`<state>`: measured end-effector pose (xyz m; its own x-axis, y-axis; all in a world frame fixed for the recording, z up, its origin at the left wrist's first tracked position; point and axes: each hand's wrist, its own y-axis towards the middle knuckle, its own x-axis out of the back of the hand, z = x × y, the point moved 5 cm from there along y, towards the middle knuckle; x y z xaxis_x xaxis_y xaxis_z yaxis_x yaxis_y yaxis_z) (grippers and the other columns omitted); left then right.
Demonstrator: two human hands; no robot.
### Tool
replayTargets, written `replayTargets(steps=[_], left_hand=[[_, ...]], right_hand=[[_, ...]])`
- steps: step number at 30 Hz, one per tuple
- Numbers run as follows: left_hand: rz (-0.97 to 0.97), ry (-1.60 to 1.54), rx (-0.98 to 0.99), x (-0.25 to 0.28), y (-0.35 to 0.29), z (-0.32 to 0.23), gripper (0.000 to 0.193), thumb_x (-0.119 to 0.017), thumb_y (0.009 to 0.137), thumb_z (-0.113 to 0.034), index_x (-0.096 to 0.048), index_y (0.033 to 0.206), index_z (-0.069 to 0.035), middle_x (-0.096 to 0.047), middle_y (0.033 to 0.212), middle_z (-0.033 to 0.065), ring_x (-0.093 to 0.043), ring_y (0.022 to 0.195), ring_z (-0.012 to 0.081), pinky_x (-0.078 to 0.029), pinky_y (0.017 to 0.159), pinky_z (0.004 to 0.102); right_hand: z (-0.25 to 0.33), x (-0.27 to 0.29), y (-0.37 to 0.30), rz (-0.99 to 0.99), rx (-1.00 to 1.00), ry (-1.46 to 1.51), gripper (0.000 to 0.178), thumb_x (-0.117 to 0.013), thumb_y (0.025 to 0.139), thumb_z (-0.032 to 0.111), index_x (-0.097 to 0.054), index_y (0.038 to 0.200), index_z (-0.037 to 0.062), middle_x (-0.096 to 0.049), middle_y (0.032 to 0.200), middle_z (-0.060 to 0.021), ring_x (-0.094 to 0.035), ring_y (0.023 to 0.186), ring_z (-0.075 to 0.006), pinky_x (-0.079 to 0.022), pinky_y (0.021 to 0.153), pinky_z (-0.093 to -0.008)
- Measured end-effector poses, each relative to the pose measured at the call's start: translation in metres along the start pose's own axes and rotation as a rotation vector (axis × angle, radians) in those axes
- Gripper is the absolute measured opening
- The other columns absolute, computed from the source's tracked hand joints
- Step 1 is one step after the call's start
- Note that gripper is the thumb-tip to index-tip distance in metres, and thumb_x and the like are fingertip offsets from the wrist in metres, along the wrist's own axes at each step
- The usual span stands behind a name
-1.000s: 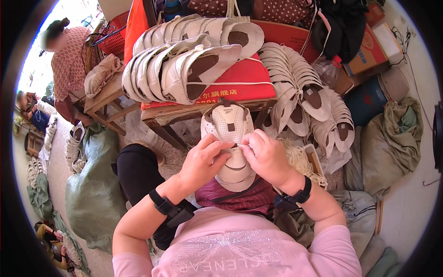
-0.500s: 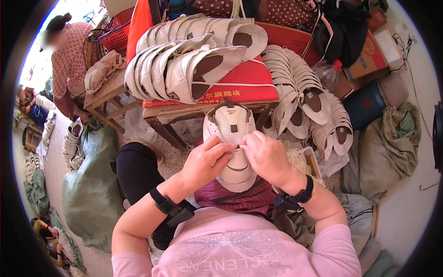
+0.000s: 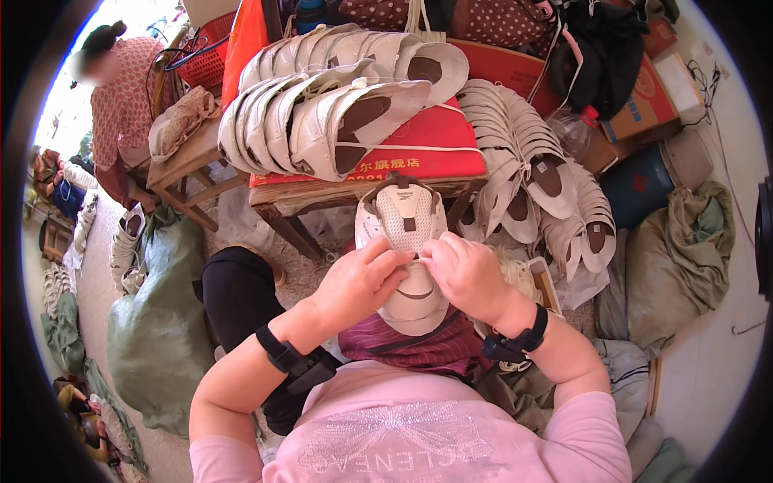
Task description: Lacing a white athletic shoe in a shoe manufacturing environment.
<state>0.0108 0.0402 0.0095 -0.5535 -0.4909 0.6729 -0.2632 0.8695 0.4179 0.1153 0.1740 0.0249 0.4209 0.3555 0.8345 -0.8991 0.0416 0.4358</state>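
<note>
On my lap, over a dark red striped cloth, lies a white shoe upper with its toe toward me and its perforated tongue away. My left hand is closed on the upper at the low end of the lacing gap, thumb and forefinger together. Facing it from the other side, my right hand pinches what looks like a short bit of white shoelace at the same spot. The fingertips of both hands nearly touch. They partly hide the lace and the eyelets.
Ahead stands a wooden bench with a red sheet and rows of nested white uppers. More stacked uppers hang at its right. A green sack lies left, a brown sack right. A person is at the far left.
My hands stay at the same place on the upper, with small finger shifts. My right fingers have tilted slightly, and both forearms have spread outward a little.
</note>
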Motion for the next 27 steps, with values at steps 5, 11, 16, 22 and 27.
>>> replayTargets(steps=[5,11,16,22,27], left_hand=[[0.05,0.038,-0.036,0.002,0.004,-0.001,0.024,-0.067,0.087,-0.008,-0.067,0.111,-0.009,-0.056,0.09,0.0111,-0.062,0.076,0.0324,-0.052,0.065,0.0405],[0.011,-0.055,0.014,-0.004,-0.003,0.002,0.026,-0.067,0.086,-0.006,-0.065,0.112,-0.009,-0.055,0.089,0.0107,-0.062,0.074,0.0316,-0.052,0.064,0.0401],[0.026,-0.077,0.104,-0.003,-0.003,0.003,0.028,-0.068,0.085,-0.006,-0.064,0.113,-0.01,-0.054,0.089,0.0107,-0.061,0.074,0.0316,-0.052,0.064,0.0402],[0.013,-0.06,0.024,-0.005,-0.004,0.005,0.025,-0.068,0.086,-0.006,-0.065,0.111,-0.009,-0.056,0.09,0.0104,-0.063,0.076,0.0309,-0.052,0.066,0.0395],[-0.003,-0.082,-0.058,-0.007,-0.007,0.007,0.027,-0.068,0.085,-0.003,-0.065,0.111,-0.008,-0.057,0.087,0.0098,-0.062,0.075,0.0287,-0.052,0.066,0.0374]], right_hand=[[-0.006,-0.001,-0.003,-0.016,0.06,0.008,0.015,-0.066,0.088,0.014,-0.061,0.099,0.0051,-0.059,0.082,-0.0106,-0.063,0.07,-0.0278,-0.05,0.061,-0.0381],[-0.023,-0.015,0.004,0.099,-0.389,0.559,0.011,-0.066,0.09,0.015,-0.064,0.095,0.0057,-0.066,0.09,-0.0117,-0.066,0.077,-0.0285,-0.052,0.066,-0.0352],[-0.015,-0.013,0.002,0.039,-0.334,0.483,0.011,-0.065,0.092,0.014,-0.062,0.097,0.004,-0.066,0.087,-0.013,-0.067,0.076,-0.0279,-0.052,0.067,-0.0361],[-0.016,-0.011,-0.009,-0.016,-0.47,0.554,0.021,-0.063,0.092,0.011,-0.055,0.11,0.0035,-0.067,0.081,-0.0152,-0.068,0.073,-0.0302,-0.052,0.065,-0.0382],[-0.012,-0.002,-0.009,0.024,-0.484,0.467,0.023,-0.064,0.091,0.011,-0.055,0.111,0.0042,-0.069,0.08,-0.0154,-0.069,0.072,-0.0313,-0.052,0.064,-0.0391]])
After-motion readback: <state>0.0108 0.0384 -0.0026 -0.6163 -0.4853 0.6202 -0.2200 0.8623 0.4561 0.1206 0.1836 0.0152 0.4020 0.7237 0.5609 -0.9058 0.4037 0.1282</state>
